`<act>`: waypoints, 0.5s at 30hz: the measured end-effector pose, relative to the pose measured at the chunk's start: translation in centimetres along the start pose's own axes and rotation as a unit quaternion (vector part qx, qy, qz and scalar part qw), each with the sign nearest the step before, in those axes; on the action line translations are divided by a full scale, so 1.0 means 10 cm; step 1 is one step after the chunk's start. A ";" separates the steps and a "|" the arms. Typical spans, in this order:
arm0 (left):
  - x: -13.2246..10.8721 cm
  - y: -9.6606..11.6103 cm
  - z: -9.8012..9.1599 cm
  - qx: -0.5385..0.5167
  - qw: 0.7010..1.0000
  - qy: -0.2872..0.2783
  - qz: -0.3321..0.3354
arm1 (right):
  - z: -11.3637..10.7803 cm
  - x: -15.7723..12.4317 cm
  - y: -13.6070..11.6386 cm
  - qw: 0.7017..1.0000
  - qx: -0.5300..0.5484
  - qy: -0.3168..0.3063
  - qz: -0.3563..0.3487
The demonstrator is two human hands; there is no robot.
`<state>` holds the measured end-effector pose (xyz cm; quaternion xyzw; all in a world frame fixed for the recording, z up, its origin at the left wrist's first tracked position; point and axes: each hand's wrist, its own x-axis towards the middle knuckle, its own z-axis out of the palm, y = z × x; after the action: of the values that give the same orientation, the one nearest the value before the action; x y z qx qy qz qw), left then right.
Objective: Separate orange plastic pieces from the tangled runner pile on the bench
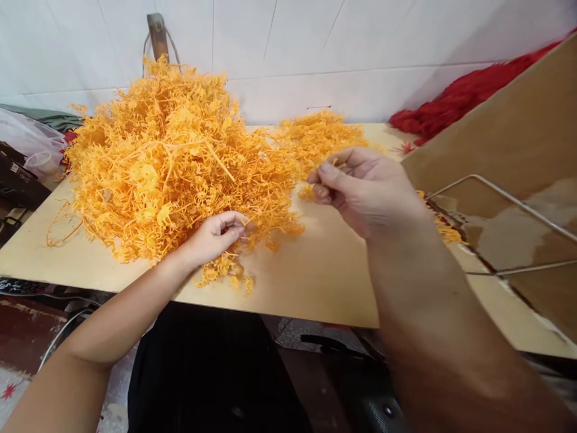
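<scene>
A big tangled heap of orange plastic sprigs (pixel 153 162), thin-stemmed with small spiky flower-like tips, covers the left half of the table. At its front right edge, my left hand (pixel 219 239) pinches an orange sprig (pixel 244 224) between thumb and fingers. Some loose sprigs (pixel 225 270) lie just below that hand. My right hand (pixel 365 186) is raised over the table to the right of the heap, thumb and fingertips pressed together. Whatever sits in that pinch is too small or hidden to name. Behind the right hand lies a smaller orange pile (pixel 320 135).
The light wooden table (pixel 315 276) stands against a white wall (pixel 270 48). On the right, a brown board (pixel 509 126) leans with a bent metal rod (pixel 523 201) before it. Red material (pixel 464 96) is heaped behind the board. A clear plastic bag (pixel 33 135) lies far left.
</scene>
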<state>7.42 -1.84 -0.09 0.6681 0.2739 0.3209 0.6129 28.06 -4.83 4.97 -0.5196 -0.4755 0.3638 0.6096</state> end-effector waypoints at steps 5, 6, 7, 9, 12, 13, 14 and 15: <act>0.02 0.05 0.01 -0.043 0.997 0.048 0.034 | -0.35 0.21 0.05 0.942 -0.323 0.057 0.066; 0.02 0.08 0.02 -0.046 0.996 0.066 0.040 | -0.42 0.28 0.07 0.927 -0.359 0.093 0.060; 0.02 0.12 0.03 -0.048 0.994 0.085 0.047 | -0.49 0.34 0.09 0.915 -0.382 0.120 0.054; 0.02 0.21 0.05 -0.045 0.990 0.113 0.065 | -0.55 0.38 0.09 0.902 -0.406 0.146 0.038; 0.04 0.38 0.05 -0.024 0.984 0.133 0.117 | -0.44 0.22 -0.03 0.915 -0.384 0.125 -0.021; 0.05 0.44 0.03 -0.012 0.981 0.137 0.136 | -0.35 0.12 -0.08 0.926 -0.359 0.099 -0.054; 0.07 0.51 0.01 0.002 0.977 0.145 0.153 | -0.24 0.01 -0.14 0.938 -0.331 0.058 -0.090; 0.08 0.58 -0.01 0.016 0.974 0.154 0.167 | -0.13 -0.09 -0.19 0.947 -0.289 0.008 -0.143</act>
<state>7.76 -1.74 5.71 0.6562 0.2552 0.5135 0.4905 28.91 -6.43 6.59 -0.6025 -0.6246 0.1155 0.4832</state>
